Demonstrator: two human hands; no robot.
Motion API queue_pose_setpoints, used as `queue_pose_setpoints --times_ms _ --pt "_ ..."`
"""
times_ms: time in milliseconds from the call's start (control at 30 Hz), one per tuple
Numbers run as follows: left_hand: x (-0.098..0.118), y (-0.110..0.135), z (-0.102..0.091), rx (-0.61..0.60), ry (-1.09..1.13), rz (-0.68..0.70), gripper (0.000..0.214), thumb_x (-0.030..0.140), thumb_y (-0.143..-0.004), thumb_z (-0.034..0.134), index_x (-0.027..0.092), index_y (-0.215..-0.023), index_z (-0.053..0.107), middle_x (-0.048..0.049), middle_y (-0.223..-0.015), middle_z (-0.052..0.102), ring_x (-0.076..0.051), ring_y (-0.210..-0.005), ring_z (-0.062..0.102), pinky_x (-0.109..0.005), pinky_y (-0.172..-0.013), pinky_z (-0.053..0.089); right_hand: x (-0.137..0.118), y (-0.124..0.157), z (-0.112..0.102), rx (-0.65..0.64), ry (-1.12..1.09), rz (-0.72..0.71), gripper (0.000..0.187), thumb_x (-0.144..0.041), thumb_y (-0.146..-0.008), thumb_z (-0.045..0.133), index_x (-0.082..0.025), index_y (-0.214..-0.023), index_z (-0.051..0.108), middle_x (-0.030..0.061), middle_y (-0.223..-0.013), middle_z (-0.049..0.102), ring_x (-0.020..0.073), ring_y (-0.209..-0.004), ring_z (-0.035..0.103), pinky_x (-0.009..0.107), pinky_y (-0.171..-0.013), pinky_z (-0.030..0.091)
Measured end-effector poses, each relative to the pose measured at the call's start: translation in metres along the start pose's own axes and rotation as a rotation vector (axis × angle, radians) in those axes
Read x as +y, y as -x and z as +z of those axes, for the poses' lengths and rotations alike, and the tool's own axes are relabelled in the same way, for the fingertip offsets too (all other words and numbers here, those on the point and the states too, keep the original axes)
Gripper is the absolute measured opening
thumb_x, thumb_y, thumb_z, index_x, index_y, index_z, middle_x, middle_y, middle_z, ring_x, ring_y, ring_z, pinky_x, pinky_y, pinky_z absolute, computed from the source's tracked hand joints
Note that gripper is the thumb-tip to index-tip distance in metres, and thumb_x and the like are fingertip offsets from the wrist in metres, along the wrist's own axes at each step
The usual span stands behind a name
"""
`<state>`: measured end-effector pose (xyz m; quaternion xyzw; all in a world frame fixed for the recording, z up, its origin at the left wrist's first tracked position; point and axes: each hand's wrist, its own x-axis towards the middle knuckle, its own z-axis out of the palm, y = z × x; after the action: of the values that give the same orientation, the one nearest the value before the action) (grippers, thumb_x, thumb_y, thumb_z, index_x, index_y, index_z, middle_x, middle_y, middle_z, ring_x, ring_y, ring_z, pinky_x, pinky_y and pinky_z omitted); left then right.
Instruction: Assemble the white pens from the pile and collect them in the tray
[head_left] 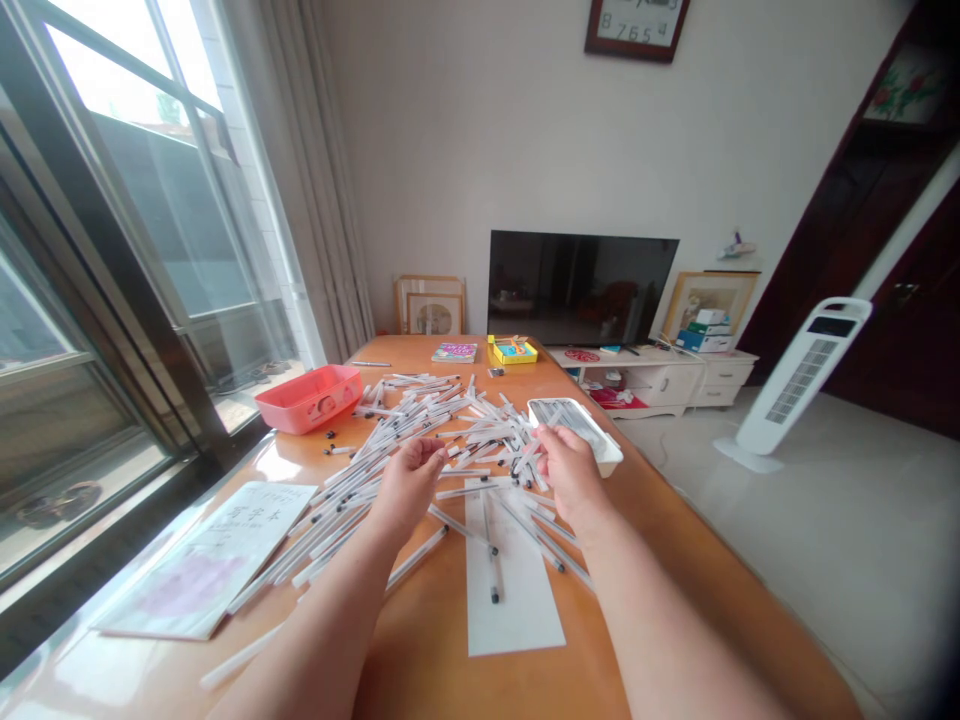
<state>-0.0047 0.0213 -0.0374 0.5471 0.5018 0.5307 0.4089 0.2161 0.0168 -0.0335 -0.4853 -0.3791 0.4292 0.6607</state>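
Observation:
My left hand [411, 482] is closed in a pinch over the middle of the pen pile. A small pale piece shows at its fingertips, too small to name surely. My right hand [571, 472] is closed around a clear whitish pen [531, 452], beside the white tray [613, 458] that holds more pens. Many translucent pens [352, 470] with black ends lie scattered between and around both hands. Some rest on a sheet of white paper [517, 615], including a pen with a black end [494, 580].
A pink basket [300, 408] stands at the left table edge, near small black pieces [330, 435]. A notebook [210, 565] lies front left. At the far end are a booklet [454, 352] and a yellow box [514, 352]. A white tower fan [799, 385] stands on the floor at right.

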Motion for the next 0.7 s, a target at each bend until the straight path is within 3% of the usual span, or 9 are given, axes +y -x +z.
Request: queue_pose_setpoints --times_ms 200,400,700 --pt "-0.007 -0.020 0.001 0.049 -0.423 0.084 0.025 0.040 -0.080 0.064 0.019 -0.092 0.070 -0.0082 -0.088 0.074 -0.023 -0.084 0.067 -0.032 -0.075 0.048 0.001 -0.002 0.000 -0.001 -0.041 -0.022 0.038 -0.053 -0.079 0.070 -0.017 -0.080 0.061 -0.0010 -0.060 0.059 0.0054 -0.041 0.031 0.020 -0.038 0.021" --pt "0.003 -0.037 0.020 -0.092 -0.935 0.131 0.019 0.030 -0.083 0.056 0.024 -0.087 0.073 -0.0073 -0.093 0.074 -0.024 -0.089 0.065 -0.031 -0.077 0.044 0.001 -0.004 -0.001 0.038 -0.072 -0.014 0.035 -0.051 -0.079 0.070 -0.017 -0.079 0.062 -0.0019 -0.057 0.056 0.0055 -0.042 0.031 0.020 -0.039 0.021" --pt "-0.010 -0.065 0.056 -0.118 -1.056 0.146 0.021 0.032 -0.080 0.058 0.020 -0.084 0.074 -0.0194 -0.109 0.068 -0.038 -0.111 0.055 -0.044 -0.092 0.039 -0.003 -0.003 -0.002 0.045 -0.091 -0.013 0.036 -0.052 -0.077 0.070 -0.017 -0.078 0.062 -0.0022 -0.057 0.056 0.0068 -0.044 0.031 0.022 -0.042 0.023"
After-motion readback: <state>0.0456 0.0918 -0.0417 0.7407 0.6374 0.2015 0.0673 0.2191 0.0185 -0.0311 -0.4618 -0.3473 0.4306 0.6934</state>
